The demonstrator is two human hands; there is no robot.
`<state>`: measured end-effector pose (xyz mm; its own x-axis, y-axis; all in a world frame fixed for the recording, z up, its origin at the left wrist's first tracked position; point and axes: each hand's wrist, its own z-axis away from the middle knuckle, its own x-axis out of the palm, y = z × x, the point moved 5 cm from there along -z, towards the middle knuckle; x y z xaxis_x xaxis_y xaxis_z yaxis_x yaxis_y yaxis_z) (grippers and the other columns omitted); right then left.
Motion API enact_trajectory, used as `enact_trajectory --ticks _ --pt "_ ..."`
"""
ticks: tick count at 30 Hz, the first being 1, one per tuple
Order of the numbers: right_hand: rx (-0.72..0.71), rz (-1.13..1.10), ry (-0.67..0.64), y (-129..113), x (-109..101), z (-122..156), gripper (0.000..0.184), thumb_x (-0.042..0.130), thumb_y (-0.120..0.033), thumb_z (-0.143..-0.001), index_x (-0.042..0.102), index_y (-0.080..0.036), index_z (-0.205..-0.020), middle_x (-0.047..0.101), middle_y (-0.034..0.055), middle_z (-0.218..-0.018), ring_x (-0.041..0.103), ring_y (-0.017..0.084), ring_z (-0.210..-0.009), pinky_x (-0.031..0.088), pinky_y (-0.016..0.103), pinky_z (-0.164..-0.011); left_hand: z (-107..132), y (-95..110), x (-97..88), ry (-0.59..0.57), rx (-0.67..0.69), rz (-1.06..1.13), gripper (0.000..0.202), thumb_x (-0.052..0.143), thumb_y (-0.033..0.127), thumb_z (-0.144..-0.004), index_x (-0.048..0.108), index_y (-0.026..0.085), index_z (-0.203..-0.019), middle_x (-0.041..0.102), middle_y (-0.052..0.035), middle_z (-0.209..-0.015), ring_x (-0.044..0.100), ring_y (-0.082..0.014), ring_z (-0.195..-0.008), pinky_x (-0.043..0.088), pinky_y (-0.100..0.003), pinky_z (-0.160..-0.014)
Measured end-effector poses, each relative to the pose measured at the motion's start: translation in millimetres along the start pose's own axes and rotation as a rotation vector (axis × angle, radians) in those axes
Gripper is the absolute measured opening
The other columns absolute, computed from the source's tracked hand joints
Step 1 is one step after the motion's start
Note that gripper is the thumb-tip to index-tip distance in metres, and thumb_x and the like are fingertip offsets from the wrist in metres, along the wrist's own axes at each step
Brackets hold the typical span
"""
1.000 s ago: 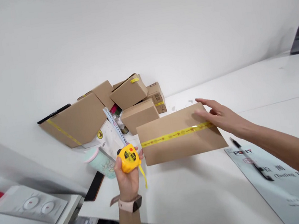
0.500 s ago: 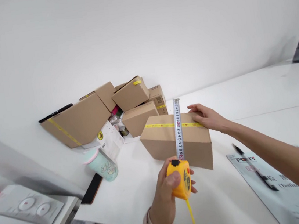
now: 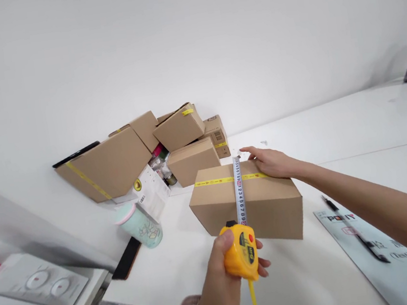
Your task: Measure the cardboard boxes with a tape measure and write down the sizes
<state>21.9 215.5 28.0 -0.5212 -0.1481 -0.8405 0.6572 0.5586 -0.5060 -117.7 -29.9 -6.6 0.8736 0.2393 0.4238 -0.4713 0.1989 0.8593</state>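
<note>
A brown cardboard box (image 3: 272, 208) sealed with a yellow tape strip sits on the white table (image 3: 355, 131) in front of me. My left hand (image 3: 221, 276) is closed around a yellow tape measure (image 3: 241, 256) near the box's front face. Its white blade (image 3: 238, 190) runs across the box top to the far edge. My right hand (image 3: 271, 162) rests on the far right part of the box top, with fingertips at the blade's end.
A pile of cardboard boxes (image 3: 138, 149) leans against the wall at the back left. A mint cup (image 3: 140, 225), a white packet (image 3: 152, 192) and a dark phone (image 3: 125, 258) lie near it. A printed sheet (image 3: 392, 252) with a black pen (image 3: 355, 236) lies at the right.
The box was turned down flat onto the table. My left hand brought the tape measure from the left to the box front, and the blade now lies across the top. My right hand shifted to the blade's end.
</note>
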Motion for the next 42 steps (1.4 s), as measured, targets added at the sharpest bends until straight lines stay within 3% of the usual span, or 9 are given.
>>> enact_trajectory --ticks 7,12,18,37,42 --pt "-0.075 0.176 -0.004 -5 9 -1 0.059 0.033 -0.019 -0.093 0.045 -0.023 -0.151 0.062 0.0125 -0.135 0.058 0.032 -0.120 0.046 0.041 -0.093 -6 23 11.5 -0.033 -0.077 -0.082 0.046 0.065 0.058 -0.078 0.064 0.015 -0.093 0.070 -0.0072 -0.081 0.068 -0.0218 -0.058 0.053 -0.042 -0.077" --pt "-0.083 0.205 -0.020 -9 7 0 0.058 0.036 -0.017 -0.090 0.057 -0.028 -0.143 0.067 0.0133 -0.121 0.062 0.032 -0.109 0.046 0.041 -0.085 -1 19 11.3 -0.025 -0.097 -0.076 0.046 0.061 0.057 -0.081 0.066 0.013 -0.095 0.069 -0.0075 -0.084 0.066 -0.0211 -0.059 0.052 -0.050 -0.088" --pt "-0.097 0.280 -0.072 -13 8 -1 0.062 0.036 -0.015 -0.090 0.050 -0.030 -0.149 0.067 0.0130 -0.122 0.059 0.033 -0.112 0.046 0.039 -0.079 4 12 12.8 -0.050 -0.120 -0.019 0.047 0.059 0.057 -0.083 0.065 0.012 -0.096 0.068 -0.0090 -0.085 0.065 -0.0196 -0.056 0.050 -0.054 -0.093" --pt "-0.073 0.258 -0.071 -5 11 -3 0.060 0.033 -0.020 -0.094 0.051 -0.034 -0.149 0.067 0.0124 -0.125 0.064 0.034 -0.108 0.047 0.044 -0.081 7 6 13.5 -0.139 -0.129 0.015 0.047 0.057 0.056 -0.089 0.065 0.013 -0.108 0.067 -0.0075 -0.094 0.069 -0.0208 -0.063 0.049 -0.053 -0.096" --pt "-0.113 0.163 -0.003 -7 10 -2 0.055 0.037 -0.019 -0.093 0.060 -0.028 -0.142 0.067 0.0113 -0.126 0.061 0.032 -0.115 0.049 0.043 -0.087 10 6 15.2 -0.144 -0.088 -0.001 0.048 0.058 0.058 -0.088 0.065 0.013 -0.105 0.066 -0.0076 -0.094 0.065 -0.0183 -0.062 0.057 -0.046 -0.081"
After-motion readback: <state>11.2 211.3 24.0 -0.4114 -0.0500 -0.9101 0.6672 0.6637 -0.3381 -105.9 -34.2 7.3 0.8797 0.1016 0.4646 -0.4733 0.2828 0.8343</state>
